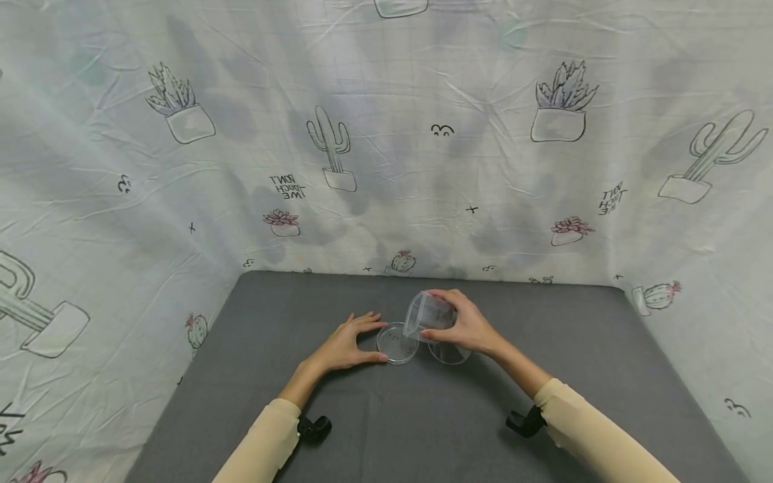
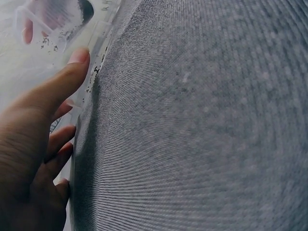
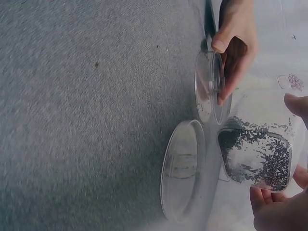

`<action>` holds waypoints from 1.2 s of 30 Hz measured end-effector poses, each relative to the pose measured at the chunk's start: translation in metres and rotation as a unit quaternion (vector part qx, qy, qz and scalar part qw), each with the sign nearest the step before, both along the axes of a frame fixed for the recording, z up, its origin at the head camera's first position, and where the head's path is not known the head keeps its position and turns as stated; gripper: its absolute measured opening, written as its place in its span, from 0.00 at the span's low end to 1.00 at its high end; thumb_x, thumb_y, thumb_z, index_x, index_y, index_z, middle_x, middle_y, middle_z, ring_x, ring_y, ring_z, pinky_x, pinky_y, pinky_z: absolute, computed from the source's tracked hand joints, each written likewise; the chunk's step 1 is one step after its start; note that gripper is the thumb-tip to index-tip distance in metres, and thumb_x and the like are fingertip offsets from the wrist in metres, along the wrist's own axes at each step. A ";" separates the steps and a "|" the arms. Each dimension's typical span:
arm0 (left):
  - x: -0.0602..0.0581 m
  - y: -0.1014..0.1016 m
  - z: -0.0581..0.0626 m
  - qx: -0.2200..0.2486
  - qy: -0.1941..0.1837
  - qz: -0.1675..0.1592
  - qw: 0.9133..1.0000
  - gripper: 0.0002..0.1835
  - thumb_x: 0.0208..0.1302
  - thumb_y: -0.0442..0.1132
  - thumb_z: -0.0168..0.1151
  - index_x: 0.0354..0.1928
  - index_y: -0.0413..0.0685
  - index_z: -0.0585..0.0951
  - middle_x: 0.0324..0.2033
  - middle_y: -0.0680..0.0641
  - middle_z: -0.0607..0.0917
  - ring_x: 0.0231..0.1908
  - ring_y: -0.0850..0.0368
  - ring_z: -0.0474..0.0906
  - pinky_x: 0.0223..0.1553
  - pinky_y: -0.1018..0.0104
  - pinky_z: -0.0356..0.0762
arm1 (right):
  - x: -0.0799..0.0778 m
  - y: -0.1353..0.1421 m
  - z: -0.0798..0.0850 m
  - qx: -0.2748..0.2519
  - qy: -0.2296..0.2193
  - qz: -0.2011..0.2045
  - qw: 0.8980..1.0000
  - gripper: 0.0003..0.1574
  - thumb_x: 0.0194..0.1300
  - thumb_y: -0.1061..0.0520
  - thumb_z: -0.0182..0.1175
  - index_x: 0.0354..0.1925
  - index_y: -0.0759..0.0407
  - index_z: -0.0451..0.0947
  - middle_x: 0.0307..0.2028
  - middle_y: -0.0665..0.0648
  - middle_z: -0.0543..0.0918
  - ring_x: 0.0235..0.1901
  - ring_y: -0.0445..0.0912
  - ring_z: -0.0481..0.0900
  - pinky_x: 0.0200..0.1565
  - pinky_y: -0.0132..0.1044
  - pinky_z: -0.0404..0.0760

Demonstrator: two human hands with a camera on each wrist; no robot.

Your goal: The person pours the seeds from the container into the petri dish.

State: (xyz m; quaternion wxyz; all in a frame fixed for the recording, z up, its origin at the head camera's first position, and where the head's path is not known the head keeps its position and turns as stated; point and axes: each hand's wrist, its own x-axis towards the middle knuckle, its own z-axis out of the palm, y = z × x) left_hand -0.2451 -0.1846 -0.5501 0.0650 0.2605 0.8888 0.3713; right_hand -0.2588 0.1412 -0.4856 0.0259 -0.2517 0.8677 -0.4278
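Note:
My left hand (image 1: pixel 347 345) holds a round clear petri dish (image 1: pixel 396 347) on the grey table, its thumb and fingers at opposite sides of the rim. Small dark specks lie in that dish. A clear plastic container (image 1: pixel 415 315), tilted with its mouth toward the dish, is gripped by my right hand (image 1: pixel 465 325) from the side. In the right wrist view, many dark grains cling inside the container (image 3: pixel 255 156), thickest near its base. Partly covered by the container in the head view, a second petri dish (image 1: pixel 449 355) stands right beside the first.
Grey cloth covers the table (image 1: pixel 417 422). A pale curtain (image 1: pixel 386 154) printed with potted cacti rises behind and on both sides. Black wrist bands (image 1: pixel 315 429) sit at both sleeves. A few dark specks (image 3: pixel 96 64) lie on the cloth.

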 end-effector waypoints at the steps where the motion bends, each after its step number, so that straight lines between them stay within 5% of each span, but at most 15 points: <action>1: 0.001 0.000 0.000 0.001 -0.001 0.000 1.000 0.40 0.62 0.52 0.82 0.74 0.46 0.80 0.79 0.37 0.73 0.83 0.34 0.62 0.84 0.23 0.46 | 0.000 0.000 0.000 -0.002 -0.004 0.001 1.000 0.53 0.59 0.46 0.82 0.78 0.51 0.73 0.68 0.64 0.79 0.60 0.57 0.80 0.64 0.64 0.82; 15: 0.017 0.006 0.003 -0.004 0.004 0.007 1.000 0.40 0.63 0.53 0.82 0.75 0.47 0.80 0.80 0.37 0.72 0.83 0.34 0.62 0.84 0.23 0.46 | 0.005 -0.002 -0.004 -0.079 -0.062 0.001 0.995 0.47 0.60 0.50 0.83 0.72 0.58 0.75 0.70 0.64 0.81 0.66 0.62 0.80 0.67 0.65 0.81; 28: 0.030 0.008 0.003 -0.019 -0.005 0.016 1.000 0.41 0.63 0.54 0.81 0.75 0.50 0.79 0.81 0.40 0.71 0.84 0.36 0.61 0.85 0.25 0.46 | 0.014 -0.005 -0.008 -0.101 -0.072 0.014 0.992 0.44 0.62 0.56 0.81 0.73 0.59 0.77 0.67 0.68 0.80 0.56 0.58 0.84 0.53 0.42 0.86; 36: 0.030 0.008 0.000 -0.013 0.005 0.011 1.000 0.41 0.62 0.55 0.81 0.75 0.48 0.80 0.80 0.38 0.72 0.84 0.35 0.62 0.84 0.23 0.47 | 0.015 -0.015 -0.009 -0.074 -0.051 0.026 0.996 0.47 0.61 0.51 0.82 0.73 0.61 0.77 0.67 0.66 0.80 0.58 0.56 0.81 0.63 0.55 0.84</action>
